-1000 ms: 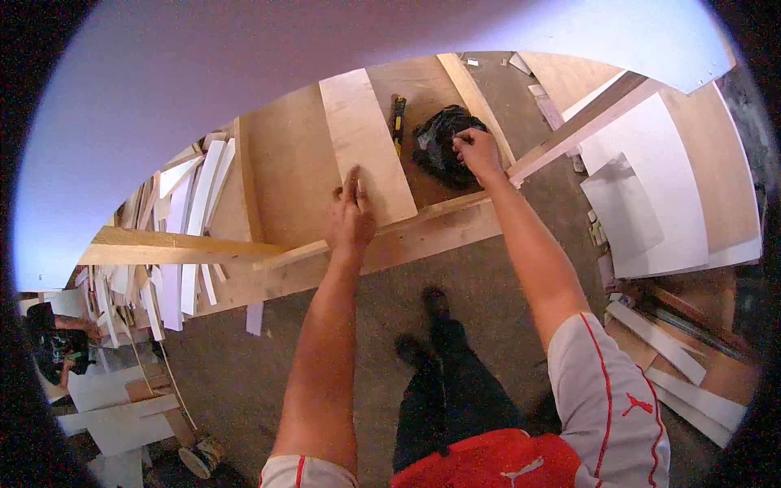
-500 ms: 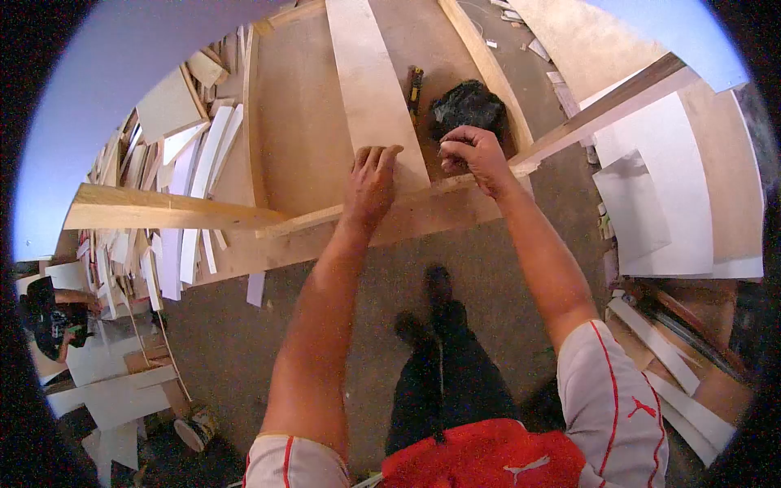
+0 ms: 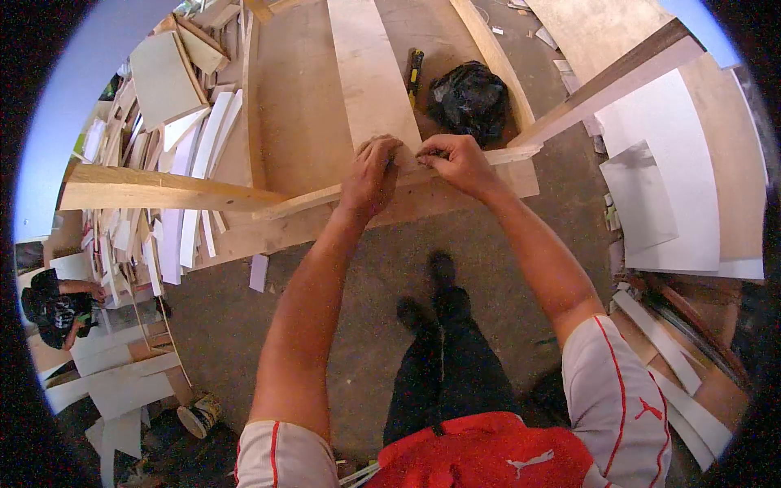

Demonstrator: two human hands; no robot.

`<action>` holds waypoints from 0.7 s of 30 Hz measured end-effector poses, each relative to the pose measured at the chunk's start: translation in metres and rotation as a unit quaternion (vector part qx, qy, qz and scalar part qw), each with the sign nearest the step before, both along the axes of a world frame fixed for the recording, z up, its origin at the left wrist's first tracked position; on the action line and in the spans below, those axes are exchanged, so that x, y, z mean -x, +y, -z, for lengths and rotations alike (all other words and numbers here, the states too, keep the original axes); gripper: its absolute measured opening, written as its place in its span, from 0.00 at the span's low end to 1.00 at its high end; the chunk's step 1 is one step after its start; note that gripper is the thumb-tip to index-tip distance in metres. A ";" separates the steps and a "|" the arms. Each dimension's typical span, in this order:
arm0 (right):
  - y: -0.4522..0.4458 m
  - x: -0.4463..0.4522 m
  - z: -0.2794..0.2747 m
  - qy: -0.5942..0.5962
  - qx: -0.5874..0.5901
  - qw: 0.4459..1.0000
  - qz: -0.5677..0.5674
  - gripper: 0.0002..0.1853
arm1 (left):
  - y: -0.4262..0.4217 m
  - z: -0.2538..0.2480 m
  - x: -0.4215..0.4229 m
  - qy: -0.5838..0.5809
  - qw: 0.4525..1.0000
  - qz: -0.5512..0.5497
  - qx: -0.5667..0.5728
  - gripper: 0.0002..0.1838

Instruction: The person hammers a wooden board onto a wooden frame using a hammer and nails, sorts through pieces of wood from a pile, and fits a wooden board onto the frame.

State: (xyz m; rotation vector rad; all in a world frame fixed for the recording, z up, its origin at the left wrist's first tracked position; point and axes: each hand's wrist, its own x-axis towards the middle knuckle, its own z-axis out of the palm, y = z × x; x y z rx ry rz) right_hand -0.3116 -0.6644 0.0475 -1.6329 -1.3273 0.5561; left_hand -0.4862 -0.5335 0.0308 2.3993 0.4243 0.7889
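Observation:
A long pale board (image 3: 366, 69) runs down the middle of a wooden frame (image 3: 480, 57), its near end at the front rail (image 3: 313, 201). My left hand (image 3: 372, 176) rests over the board's near end, fingers bent and pressed together. Whatever those fingers may hold is hidden. Just to the right, my right hand (image 3: 457, 165) is closed in a pinch above the same rail, its fingertips close to my left hand. Anything in the pinch is too small to name. Beyond my right hand lie a crumpled black plastic bag (image 3: 469, 102) and a yellow-and-black hand tool (image 3: 415, 77).
Wooden posts jut out at the left (image 3: 163, 189) and right (image 3: 610, 85) of the frame. Scrap strips (image 3: 203, 163) are heaped on the left. White sheets (image 3: 659, 171) lie on the right. Another person (image 3: 57, 309) is at the far left, near a bucket (image 3: 199, 415).
My right hand has moved left, away from the bag and close to my left hand. My left hand's fingers have curled from lying stretched out on the board.

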 end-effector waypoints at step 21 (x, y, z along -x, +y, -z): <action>0.011 -0.012 -0.009 -0.031 -0.004 0.999 -0.032 0.09 | -0.005 0.018 -0.010 -0.017 0.997 -0.041 0.065 0.06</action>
